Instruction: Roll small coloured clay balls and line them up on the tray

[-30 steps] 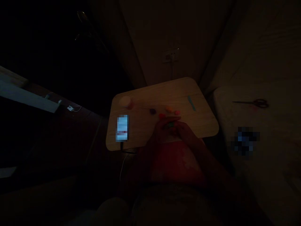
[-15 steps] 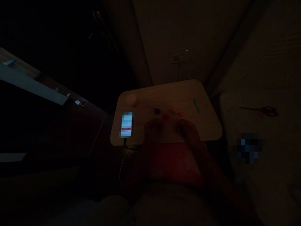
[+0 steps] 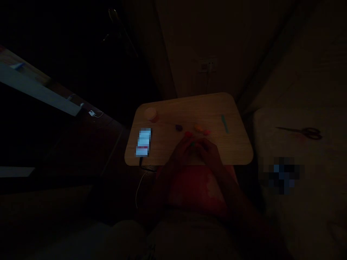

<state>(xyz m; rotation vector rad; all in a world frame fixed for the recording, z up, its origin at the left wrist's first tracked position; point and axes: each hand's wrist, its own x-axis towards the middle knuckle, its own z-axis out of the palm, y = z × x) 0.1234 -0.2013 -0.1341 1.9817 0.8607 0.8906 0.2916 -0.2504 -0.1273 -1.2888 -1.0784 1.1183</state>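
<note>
In the dim light, my left hand (image 3: 181, 151) and my right hand (image 3: 210, 151) meet over the near side of a small wooden table (image 3: 162, 151). A small green lump of modelling clay (image 3: 192, 143) shows between their fingertips, which are closed around it; the fingers are dark and partly hidden. Just beyond my left fingers lies a red lump (image 3: 188, 134). A purple lump (image 3: 179, 128) sits farther left, while an orange lump (image 3: 198, 128) and a pink lump (image 3: 206, 132) lie beyond my right hand.
A lidded tub (image 3: 151, 115) and a lit phone (image 3: 144, 142) with a cable stand on the table's left. A teal flat stick (image 3: 225, 124) lies at its right. Scissors (image 3: 303, 131) rest on the pale surface to the right. A wall socket (image 3: 208, 65) is behind.
My hands, apart before, have come together, the left moving right and the right slightly left. The green lump now shows between them. The whole view has shifted slightly.
</note>
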